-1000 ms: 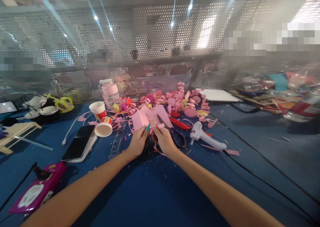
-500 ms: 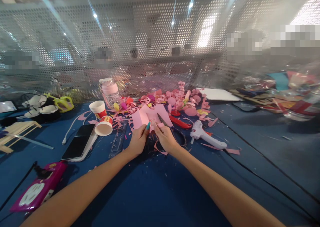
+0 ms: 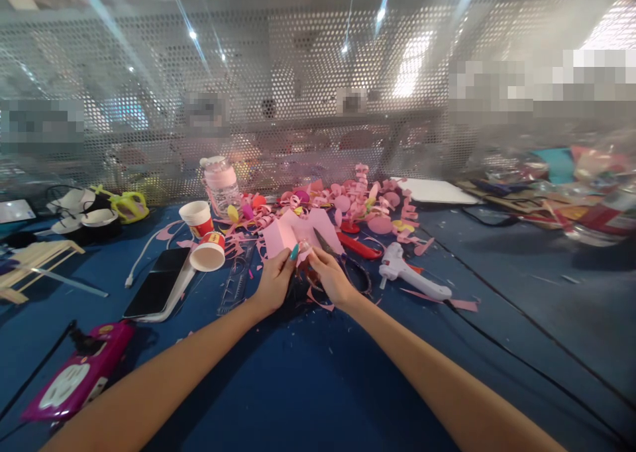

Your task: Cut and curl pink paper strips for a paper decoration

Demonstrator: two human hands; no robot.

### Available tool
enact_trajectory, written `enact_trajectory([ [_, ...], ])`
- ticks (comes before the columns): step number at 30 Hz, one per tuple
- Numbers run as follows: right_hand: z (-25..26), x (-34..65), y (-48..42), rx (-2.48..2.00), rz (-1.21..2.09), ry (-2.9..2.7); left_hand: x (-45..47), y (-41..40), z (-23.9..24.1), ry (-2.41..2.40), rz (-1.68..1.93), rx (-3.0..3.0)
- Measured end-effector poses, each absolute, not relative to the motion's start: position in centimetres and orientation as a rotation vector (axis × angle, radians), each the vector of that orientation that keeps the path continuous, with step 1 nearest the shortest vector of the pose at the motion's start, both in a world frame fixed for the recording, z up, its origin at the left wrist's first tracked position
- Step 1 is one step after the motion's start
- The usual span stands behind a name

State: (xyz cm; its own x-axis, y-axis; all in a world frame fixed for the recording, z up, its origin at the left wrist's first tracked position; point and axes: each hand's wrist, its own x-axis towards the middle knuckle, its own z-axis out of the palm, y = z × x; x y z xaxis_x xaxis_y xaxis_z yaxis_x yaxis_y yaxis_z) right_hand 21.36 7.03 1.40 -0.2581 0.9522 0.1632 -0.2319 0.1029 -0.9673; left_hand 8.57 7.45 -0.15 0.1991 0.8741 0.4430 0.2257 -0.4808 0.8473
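My left hand (image 3: 272, 281) pinches the near edge of a folded pink paper sheet (image 3: 299, 230) held over the blue table (image 3: 308, 379). My right hand (image 3: 332, 277) is closed around a pair of scissors (image 3: 342, 266), whose blades point up into the pink paper. The dark handle loops show just right of that hand. A curled pink paper strip (image 3: 318, 299) hangs below my right hand. Both hands meet at the paper's lower edge.
A heap of pink paper curls and discs (image 3: 358, 200) lies behind the hands. A white glue gun (image 3: 407, 273), two paper cups (image 3: 203, 236), a phone (image 3: 156, 283), a ruler (image 3: 237, 276), a pink bottle (image 3: 221, 183) and a magenta power strip (image 3: 74, 379) lie around. Cables run on the right.
My hands and the pink paper have stayed almost in place. The scissors have worked slightly further along the paper's edge.
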Motion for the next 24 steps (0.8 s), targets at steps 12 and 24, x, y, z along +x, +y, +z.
enact_trajectory([
  [12, 1.8, 22.3, 7.6, -0.863, 1.427, -1.468, 8.4, 7.2, 0.9, 0.861, 1.231, 1.877],
  [24, 2.1, 22.2, 7.4, -0.885, 1.269, -1.480, 8.2, 7.1, 0.0, 0.831, 1.425, 1.629],
])
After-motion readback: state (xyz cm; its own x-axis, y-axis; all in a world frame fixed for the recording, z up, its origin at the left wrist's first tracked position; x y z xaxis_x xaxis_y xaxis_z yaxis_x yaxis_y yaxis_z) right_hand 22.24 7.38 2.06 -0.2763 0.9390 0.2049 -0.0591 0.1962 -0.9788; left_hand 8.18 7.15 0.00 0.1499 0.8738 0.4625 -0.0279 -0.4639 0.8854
